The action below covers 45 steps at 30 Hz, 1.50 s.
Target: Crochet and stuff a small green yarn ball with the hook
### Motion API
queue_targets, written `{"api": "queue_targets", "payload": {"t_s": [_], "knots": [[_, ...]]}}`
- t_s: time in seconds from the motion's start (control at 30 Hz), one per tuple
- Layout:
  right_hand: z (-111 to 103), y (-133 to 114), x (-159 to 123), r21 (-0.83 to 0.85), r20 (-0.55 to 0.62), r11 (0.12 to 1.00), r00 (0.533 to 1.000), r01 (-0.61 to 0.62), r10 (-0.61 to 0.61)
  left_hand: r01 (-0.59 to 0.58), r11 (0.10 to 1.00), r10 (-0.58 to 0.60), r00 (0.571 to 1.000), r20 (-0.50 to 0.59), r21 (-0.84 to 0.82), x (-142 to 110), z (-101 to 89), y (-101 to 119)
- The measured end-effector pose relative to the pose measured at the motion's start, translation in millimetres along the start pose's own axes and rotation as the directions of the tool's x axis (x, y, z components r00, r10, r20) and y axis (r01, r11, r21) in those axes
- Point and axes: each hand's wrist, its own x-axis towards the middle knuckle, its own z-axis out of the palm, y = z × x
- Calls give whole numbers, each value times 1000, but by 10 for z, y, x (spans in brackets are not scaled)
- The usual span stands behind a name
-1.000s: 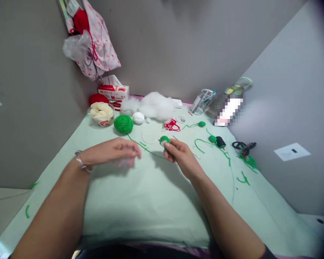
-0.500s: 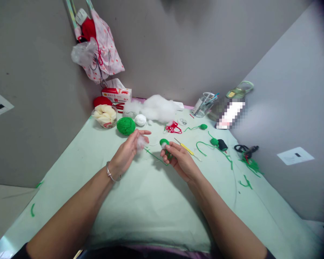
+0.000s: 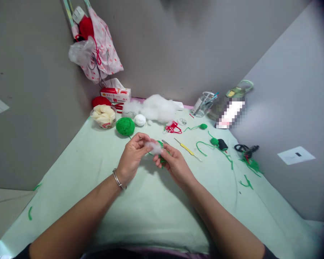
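My left hand [image 3: 135, 153] pinches a tuft of white fluffy stuffing [image 3: 153, 148], which stretches across to my right fingers. My right hand [image 3: 174, 160] is closed on a small green crocheted piece [image 3: 160, 144], mostly hidden behind the stuffing and my fingers. Both hands meet above the middle of the table. Just beyond the left one lies a green yarn ball [image 3: 125, 126], with a white yarn ball [image 3: 140, 120] beside it. A crochet hook with a yellow handle [image 3: 187, 149] rests to the right of my right hand.
A heap of white stuffing [image 3: 158, 108] lies at the back, near a tissue box [image 3: 116, 94] and a tub [image 3: 104, 117]. Tangled red yarn [image 3: 173, 127], a clear cup [image 3: 203, 104], a phone [image 3: 230, 113] and small green crocheted pieces [image 3: 214, 141] lie rightward. A polka-dot bag [image 3: 106, 46] hangs at left.
My left hand has moved right, bringing the tuft of stuffing up against the green crocheted piece. Its fingers have gone from loosely spread to a pinch. My right hand stays nearly in place.
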Motion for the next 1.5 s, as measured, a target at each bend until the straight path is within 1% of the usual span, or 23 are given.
{"api": "queue_targets", "payload": {"t_s": [0.07,0.13,0.2,0.27,0.37,0.47,0.53,0.6,0.67,0.8,0.93,1.0,1.1,1.13,1.2,1.27,1.3,1.33,1.4,1.5], "knots": [[32,16,-10,-24,5,1000,1000,9,-9,-28,997,26,1000,17,72,-18,24,-20],[57,33,-14,-39,13,999,1000,12,-11,-79,983,80,997,4,165,-27,25,-42],[73,41,-12,-37,22,999,1000,1,0,-146,951,156,988,-16,272,-32,9,-63],[79,31,-8,-28,20,999,1000,-14,14,-204,906,223,975,-8,371,-40,-13,-77],[66,-9,-4,-5,-30,1000,999,-15,14,-263,844,261,963,72,467,-57,-31,-85],[21,-37,3,6,-102,1000,995,-7,8,-308,805,257,951,170,507,-67,-35,-98],[-15,-39,11,-2,-134,1000,991,-5,5,-323,792,251,946,207,518,-63,-42,-115],[-44,-37,18,-25,-142,1000,990,4,-8,-315,797,238,948,212,515,-51,-56,-130],[-60,-40,22,-51,-135,999,991,8,-14,-280,822,215,959,186,495,-35,-72,-125],[-54,-55,22,-47,-134,999,991,-6,-1,-163,895,133,986,102,414,-13,-67,-48],[-7,-33,10,-69,-95,997,995,25,-32,-54,952,26,995,97,303,-22,-5,-29],[21,-10,-1,-102,-76,993,995,52,-60,-37,961,19,998,67,274,-29,14,-68],[46,15,-21,-155,-78,984,992,91,-104,-54,963,61,998,-19,265,-24,6,-126],[48,18,-27,-184,-77,978,990,102,-118,-53,962,60,998,-19,266,-20,0,-134],[44,18,-37,-272,-70,954,985,130,-155,-30,962,19,999,44,270,-12,-6,-133],[37,15,-42,-391,-54,905,977,168,-205,-4,960,-31,992,118,280,-11,2,-125],[33,15,-42,-448,-43,873,971,190,-233,3,957,-43,990,134,289,-14,11,-124],[29,13,-41,-499,-31,840,965,212,-261,4,953,-46,990,132,302,-20,20,-129],[19,7,-36,-568,-7,787,955,239,-296,-2,941,-31,995,93,337,-35,36,-150],[-10,-15,-24,-631,13,743,961,222,-277,-16,918,5,1000,29,397,-52,43,-188]]}}
